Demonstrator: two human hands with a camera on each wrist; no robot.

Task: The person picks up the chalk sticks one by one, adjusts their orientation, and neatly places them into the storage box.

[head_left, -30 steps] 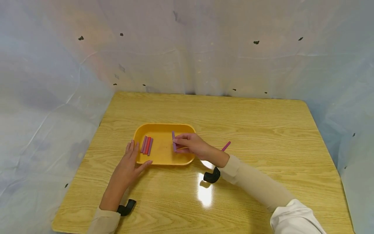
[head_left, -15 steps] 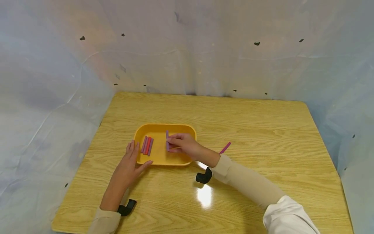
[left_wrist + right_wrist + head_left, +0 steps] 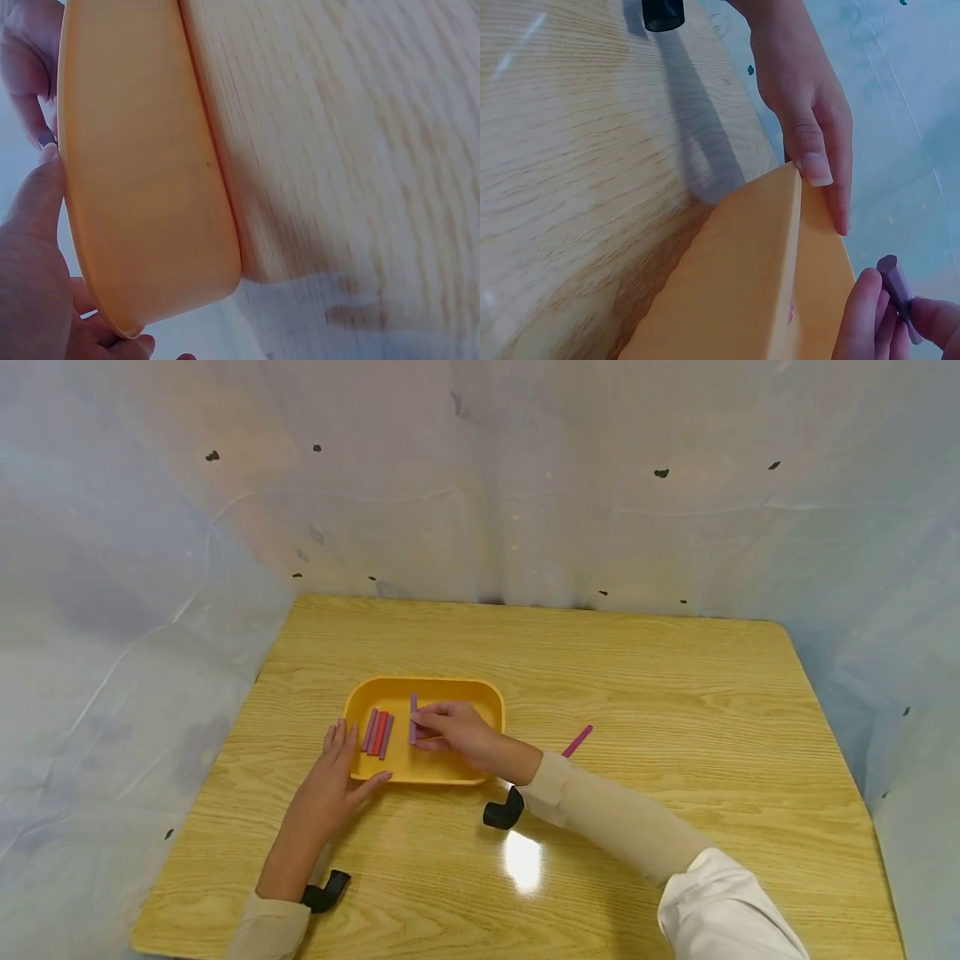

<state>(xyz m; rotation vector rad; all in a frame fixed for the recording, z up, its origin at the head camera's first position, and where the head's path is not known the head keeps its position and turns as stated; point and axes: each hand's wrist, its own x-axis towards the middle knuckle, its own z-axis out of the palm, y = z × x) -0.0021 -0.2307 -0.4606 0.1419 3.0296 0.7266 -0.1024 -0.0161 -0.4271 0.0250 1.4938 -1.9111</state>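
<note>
My right hand pinches a purple stick upright between thumb and fingertips, above the inside of a yellow tray. In the right wrist view the stick looks smooth and blunt-ended; whether it is chalk or clay, I cannot tell. At the tray's left end lie several sticks side by side, among them a red stick and a purple stick. My left hand rests at the tray's near left corner, thumb along the near rim and extended fingers at the left rim. The left wrist view shows the tray's outer wall.
Another magenta stick lies on the wooden table, right of the tray and partly behind the right forearm. Black wrist pieces sit by both wrists. Pale plastic sheeting surrounds the table's back and sides.
My right hand has moved left over the tray with the purple stick, closer to the row of sticks. The left hand and the tray have stayed put.
</note>
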